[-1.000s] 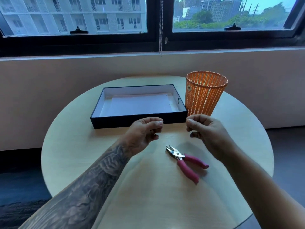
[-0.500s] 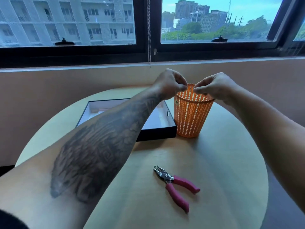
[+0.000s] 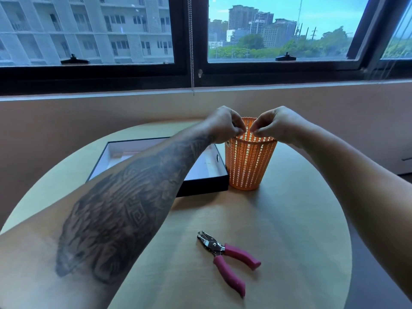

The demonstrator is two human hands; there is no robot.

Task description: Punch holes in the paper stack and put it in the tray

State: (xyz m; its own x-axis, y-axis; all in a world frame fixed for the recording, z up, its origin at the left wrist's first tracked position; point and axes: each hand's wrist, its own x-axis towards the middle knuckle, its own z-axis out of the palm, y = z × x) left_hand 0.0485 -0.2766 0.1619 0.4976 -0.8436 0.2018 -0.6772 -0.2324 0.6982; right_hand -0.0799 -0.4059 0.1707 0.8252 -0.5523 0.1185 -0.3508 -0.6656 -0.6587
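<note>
My left hand [image 3: 223, 124] and my right hand [image 3: 276, 126] hover side by side over the mouth of the orange mesh basket [image 3: 247, 168]. Their fingertips are pinched together and almost meet. Nothing shows between the fingers. The black tray [image 3: 200, 186] with a white inside stands left of the basket, touching it. My left forearm covers much of the tray. White paper [image 3: 204, 167] lies flat in the tray. The hole punch [image 3: 225, 257], with pink handles and metal jaws, lies alone on the table near me.
The round pale wooden table [image 3: 301, 219] carries everything. A beige wall and a dark window frame [image 3: 196, 72] with a hanging bead cord rise behind it. Dark floor shows to the right of the table.
Both hands rose from in front of the tray to above the basket mouth, fingertips pinched. Over the last half second they drew closer together. The punch stayed put.
</note>
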